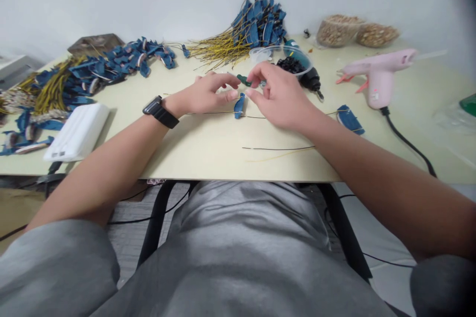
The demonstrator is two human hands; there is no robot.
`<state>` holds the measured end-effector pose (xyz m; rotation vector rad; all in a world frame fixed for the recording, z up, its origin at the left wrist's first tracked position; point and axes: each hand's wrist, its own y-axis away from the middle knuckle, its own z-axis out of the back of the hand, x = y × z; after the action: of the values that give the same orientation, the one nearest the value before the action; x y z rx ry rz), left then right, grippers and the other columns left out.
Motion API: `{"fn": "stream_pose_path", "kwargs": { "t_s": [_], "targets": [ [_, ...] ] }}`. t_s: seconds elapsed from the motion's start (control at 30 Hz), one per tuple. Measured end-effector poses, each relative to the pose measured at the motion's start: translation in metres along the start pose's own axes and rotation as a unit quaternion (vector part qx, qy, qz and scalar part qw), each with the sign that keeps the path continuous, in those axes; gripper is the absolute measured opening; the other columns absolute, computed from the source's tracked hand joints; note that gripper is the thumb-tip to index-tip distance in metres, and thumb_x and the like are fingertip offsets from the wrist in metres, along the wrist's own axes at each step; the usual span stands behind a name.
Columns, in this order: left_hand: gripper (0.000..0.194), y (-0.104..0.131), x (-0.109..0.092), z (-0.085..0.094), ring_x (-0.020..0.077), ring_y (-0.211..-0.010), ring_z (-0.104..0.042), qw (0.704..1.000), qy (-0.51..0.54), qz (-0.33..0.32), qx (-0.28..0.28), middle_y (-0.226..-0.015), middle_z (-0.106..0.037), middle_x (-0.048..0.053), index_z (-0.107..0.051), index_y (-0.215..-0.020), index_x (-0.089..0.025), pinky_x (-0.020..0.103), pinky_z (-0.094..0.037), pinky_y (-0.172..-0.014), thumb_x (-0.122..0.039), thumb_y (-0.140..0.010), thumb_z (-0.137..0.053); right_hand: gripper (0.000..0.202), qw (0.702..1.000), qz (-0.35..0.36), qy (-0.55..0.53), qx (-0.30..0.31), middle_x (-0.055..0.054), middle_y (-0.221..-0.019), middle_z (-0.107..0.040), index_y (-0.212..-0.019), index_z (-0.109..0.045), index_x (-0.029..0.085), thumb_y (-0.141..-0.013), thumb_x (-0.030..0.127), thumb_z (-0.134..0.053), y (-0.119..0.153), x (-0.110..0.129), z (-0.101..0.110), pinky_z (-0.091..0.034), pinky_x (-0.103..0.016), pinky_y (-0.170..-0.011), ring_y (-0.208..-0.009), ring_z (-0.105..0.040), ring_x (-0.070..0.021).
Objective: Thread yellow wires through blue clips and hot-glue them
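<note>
My left hand (208, 92), with a dark watch on its wrist, hovers low over the table with thumb and index finger apart. Facing it, my right hand (279, 95) has curled fingers and a gap between thumb and index finger; no held thing shows. Just below both sets of fingertips lies a small blue fabric piece (239, 107) with thin wires running left and right from it. A small dark green object (243, 79) is behind the fingertips. Another blue fabric piece (349, 120) rests beyond my right wrist, and loose wires (280, 148) lie nearer the front edge.
Bundles of blue pieces on yellow wires (256, 25) stand at the back; more blue pieces (122, 62) are heaped left. A clear tub (303, 62) holds black bits beside a power tool (311, 79). Right are a pink glue gun (383, 74) and bags (340, 29); left, a white box (78, 131).
</note>
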<state>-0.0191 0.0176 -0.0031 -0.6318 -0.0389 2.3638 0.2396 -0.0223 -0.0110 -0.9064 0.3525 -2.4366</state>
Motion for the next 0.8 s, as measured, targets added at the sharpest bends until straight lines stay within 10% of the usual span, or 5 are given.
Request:
{"fn": "stream_pose_path", "kwargs": {
  "t_s": [0.23,0.8],
  "targets": [
    [0.113,-0.003,0.003,-0.004,0.0485,-0.151,-0.055,0.999,-0.009,-0.003,0.054,-0.165,-0.069,0.017,-0.069,-0.161,-0.027,0.061,-0.039,-0.130,-0.101,-0.076,-0.077,0.018,0.996,-0.042,0.079,0.007,-0.012,-0.099,-0.082,-0.108,-0.084,0.024,-0.107,0.033,-0.069,-0.005,-0.012,-0.001,-0.055,-0.050,-0.097,-0.100,-0.074,-0.0354],
    [0.103,-0.004,-0.001,-0.011,0.0448,-0.146,-0.057,0.999,-0.011,-0.002,0.050,-0.152,-0.075,0.014,-0.073,-0.150,-0.029,0.058,-0.037,-0.128,-0.094,-0.071,-0.087,0.017,0.996,-0.042,0.078,0.021,-0.009,-0.092,-0.081,-0.107,-0.088,0.021,-0.099,0.019,-0.074,-0.013,-0.017,-0.015,-0.055,-0.046,-0.095,-0.092,-0.075,-0.0307]
  ]
}}
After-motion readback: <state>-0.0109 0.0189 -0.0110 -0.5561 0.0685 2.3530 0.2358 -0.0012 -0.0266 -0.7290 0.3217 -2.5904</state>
